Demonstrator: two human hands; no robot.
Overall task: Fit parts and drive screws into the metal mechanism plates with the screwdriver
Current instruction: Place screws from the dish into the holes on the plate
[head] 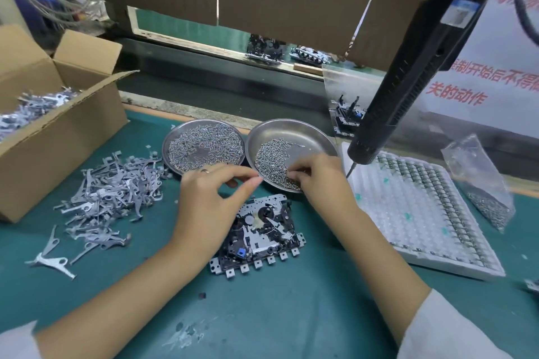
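Hiding mechanism plate [262,237] top-left corner: left hand [210,201].

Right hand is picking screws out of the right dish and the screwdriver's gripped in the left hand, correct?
Not quite. The head view shows the screwdriver hanging free, in neither hand. The left hand is above the mechanism plate; the right hand is indeed at the right dish.

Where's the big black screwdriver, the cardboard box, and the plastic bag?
screwdriver [414,61], head view, middle of its black body
cardboard box [64,137], head view, front wall
plastic bag [478,178], head view, its clear middle
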